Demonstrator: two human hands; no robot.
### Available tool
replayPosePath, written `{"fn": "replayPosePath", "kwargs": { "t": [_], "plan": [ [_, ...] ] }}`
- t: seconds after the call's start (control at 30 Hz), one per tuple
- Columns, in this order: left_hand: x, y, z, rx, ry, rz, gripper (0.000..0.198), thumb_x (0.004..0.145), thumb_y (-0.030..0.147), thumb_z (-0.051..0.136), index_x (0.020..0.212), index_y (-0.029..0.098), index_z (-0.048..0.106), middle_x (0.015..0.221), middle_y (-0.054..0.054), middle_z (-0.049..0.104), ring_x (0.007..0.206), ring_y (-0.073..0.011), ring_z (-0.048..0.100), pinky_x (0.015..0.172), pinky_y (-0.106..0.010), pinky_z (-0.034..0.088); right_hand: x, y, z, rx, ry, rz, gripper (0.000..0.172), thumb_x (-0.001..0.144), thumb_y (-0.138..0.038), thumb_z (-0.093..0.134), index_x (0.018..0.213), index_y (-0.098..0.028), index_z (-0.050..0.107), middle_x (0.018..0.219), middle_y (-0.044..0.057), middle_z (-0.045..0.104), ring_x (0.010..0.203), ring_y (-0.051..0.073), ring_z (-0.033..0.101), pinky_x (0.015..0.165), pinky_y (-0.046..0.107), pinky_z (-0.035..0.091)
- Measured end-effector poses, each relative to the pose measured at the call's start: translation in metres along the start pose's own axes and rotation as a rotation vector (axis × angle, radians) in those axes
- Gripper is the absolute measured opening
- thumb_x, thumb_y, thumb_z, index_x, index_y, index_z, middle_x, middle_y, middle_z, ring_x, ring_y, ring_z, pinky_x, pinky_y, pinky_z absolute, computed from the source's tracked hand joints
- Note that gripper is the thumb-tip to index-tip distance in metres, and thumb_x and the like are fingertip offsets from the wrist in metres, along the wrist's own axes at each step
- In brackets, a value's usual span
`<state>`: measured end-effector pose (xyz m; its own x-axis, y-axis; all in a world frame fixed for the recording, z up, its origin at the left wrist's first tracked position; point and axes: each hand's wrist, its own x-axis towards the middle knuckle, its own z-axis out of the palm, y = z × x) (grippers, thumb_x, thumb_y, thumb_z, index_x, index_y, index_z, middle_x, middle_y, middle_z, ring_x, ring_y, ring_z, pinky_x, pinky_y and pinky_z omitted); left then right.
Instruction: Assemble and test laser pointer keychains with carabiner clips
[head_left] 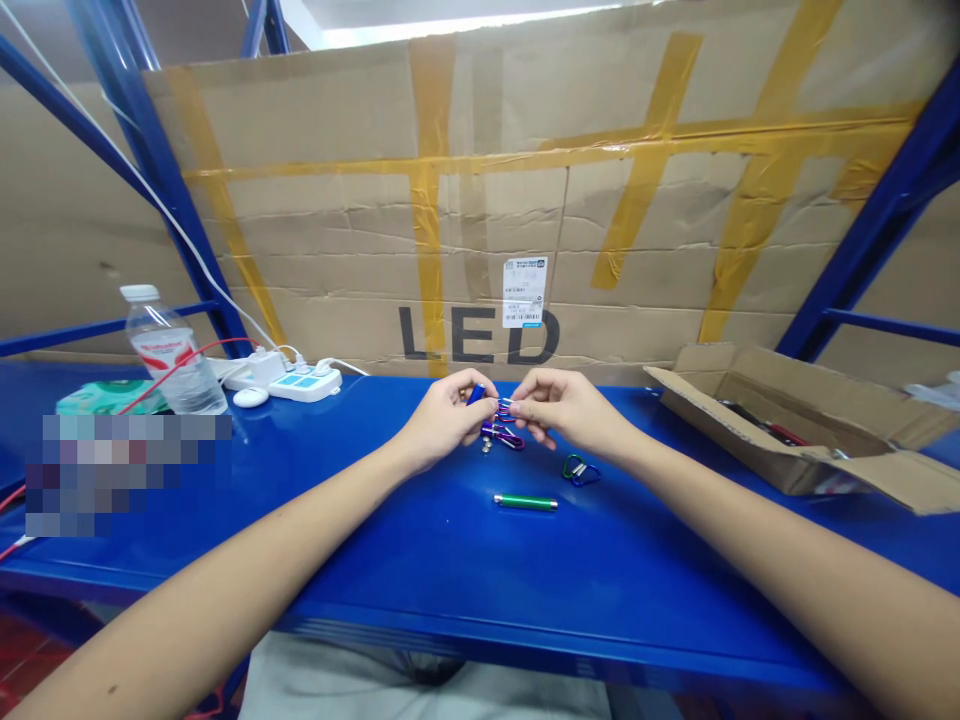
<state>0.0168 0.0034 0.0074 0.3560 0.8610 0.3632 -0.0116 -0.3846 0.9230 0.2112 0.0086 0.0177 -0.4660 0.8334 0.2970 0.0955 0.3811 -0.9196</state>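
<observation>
Both hands meet over the middle of a blue metal shelf (465, 570). My left hand (444, 418) is closed on a small blue keychain flashlight (476, 394). My right hand (561, 405) pinches a small key ring (504, 406) at the flashlight's end. A purple carabiner (504, 435) and a small silver part (486, 448) lie just under the hands. A green flashlight (525, 502) lies on the shelf in front. Green and blue carabiners (579, 469) lie to its right.
An open cardboard box (795, 420) sits at the right. A water bottle (171, 352), a white and blue power strip (289, 378), a white mouse-like object (250, 397) and a green packet (105, 398) stand at the left. A taped cardboard sheet marked LED (480, 200) backs the shelf.
</observation>
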Motion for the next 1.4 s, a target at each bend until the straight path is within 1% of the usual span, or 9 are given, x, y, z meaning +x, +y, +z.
{"fn": "replayPosePath", "kwargs": {
  "t": [0.3,0.57,0.7,0.83,0.93,1.07,1.2,1.3,1.4],
  "plan": [
    [0.000,0.001,0.001,0.053,0.001,0.022,0.015,0.081,0.027,0.064,0.082,0.016,0.054,0.046,0.008,0.045,0.038,-0.0060,0.041,0.040,-0.020,0.029,-0.002,-0.006,-0.004,-0.108,-0.048,-0.019,0.021,0.077,-0.036,0.068,0.076,-0.016,0.061,0.061,-0.001,0.059,0.048,0.008,0.046,0.046,0.024,0.035],
    [0.000,0.004,0.000,0.234,-0.107,0.062,0.018,0.078,0.028,0.066,0.086,0.014,0.059,0.061,0.005,0.053,0.051,-0.0071,0.043,0.052,-0.022,0.034,-0.006,-0.005,0.005,-0.403,-0.053,-0.063,0.010,0.081,-0.023,0.059,0.073,-0.017,0.060,0.066,0.002,0.066,0.063,0.015,0.059,0.061,0.028,0.044],
    [0.002,0.008,-0.001,0.295,-0.033,0.095,0.016,0.078,0.027,0.066,0.084,0.014,0.060,0.065,0.004,0.055,0.055,-0.0075,0.043,0.054,-0.022,0.035,-0.006,-0.008,0.009,-0.365,-0.005,-0.006,0.011,0.079,-0.025,0.063,0.073,-0.018,0.057,0.061,0.001,0.064,0.056,0.014,0.057,0.054,0.026,0.043],
    [0.005,0.008,-0.004,0.282,0.056,0.042,0.013,0.078,0.023,0.066,0.082,0.015,0.057,0.067,0.003,0.058,0.049,-0.0059,0.042,0.050,-0.022,0.033,-0.005,-0.009,0.010,-0.388,-0.092,0.044,0.010,0.079,-0.025,0.063,0.075,-0.018,0.057,0.067,0.001,0.066,0.054,0.012,0.056,0.051,0.025,0.042],
    [0.007,0.004,-0.007,0.173,0.048,-0.057,0.011,0.082,0.022,0.061,0.089,0.015,0.056,0.073,-0.001,0.064,0.044,-0.0054,0.041,0.044,-0.022,0.032,0.000,-0.001,-0.002,-0.516,-0.113,0.043,0.006,0.082,-0.023,0.058,0.079,-0.018,0.056,0.072,0.002,0.068,0.060,0.013,0.059,0.056,0.025,0.043],
    [0.008,-0.005,-0.012,0.004,0.052,-0.096,0.009,0.087,0.022,0.057,0.091,0.015,0.054,0.086,-0.008,0.069,0.043,-0.0040,0.038,0.042,-0.021,0.031,0.008,0.018,-0.034,-0.912,-0.090,0.099,0.010,0.082,-0.025,0.060,0.075,-0.018,0.059,0.078,0.005,0.069,0.070,0.017,0.060,0.063,0.028,0.042],
    [0.008,-0.012,-0.016,-0.030,0.035,-0.089,0.015,0.085,0.028,0.064,0.085,0.016,0.056,0.066,-0.001,0.060,0.043,-0.0044,0.037,0.042,-0.020,0.027,0.012,0.033,-0.056,-1.033,-0.178,0.313,0.009,0.078,-0.025,0.063,0.074,-0.018,0.064,0.080,0.006,0.069,0.071,0.019,0.061,0.060,0.028,0.040],
    [0.007,-0.012,-0.015,0.012,0.040,-0.083,0.019,0.083,0.032,0.069,0.087,0.016,0.060,0.049,0.007,0.042,0.041,-0.0054,0.036,0.042,-0.020,0.026,0.011,0.033,-0.055,-1.026,-0.196,0.300,0.004,0.076,-0.021,0.063,0.074,-0.019,0.066,0.079,0.005,0.069,0.071,0.019,0.061,0.060,0.028,0.041],
    [0.006,-0.009,-0.011,0.044,0.040,-0.089,0.022,0.080,0.034,0.071,0.087,0.016,0.062,0.048,0.007,0.042,0.040,-0.0054,0.036,0.041,-0.020,0.026,0.009,0.024,-0.042,-0.959,-0.142,0.183,0.007,0.078,-0.017,0.058,0.076,-0.018,0.064,0.078,0.004,0.069,0.069,0.017,0.060,0.061,0.027,0.041]
  ]
}}
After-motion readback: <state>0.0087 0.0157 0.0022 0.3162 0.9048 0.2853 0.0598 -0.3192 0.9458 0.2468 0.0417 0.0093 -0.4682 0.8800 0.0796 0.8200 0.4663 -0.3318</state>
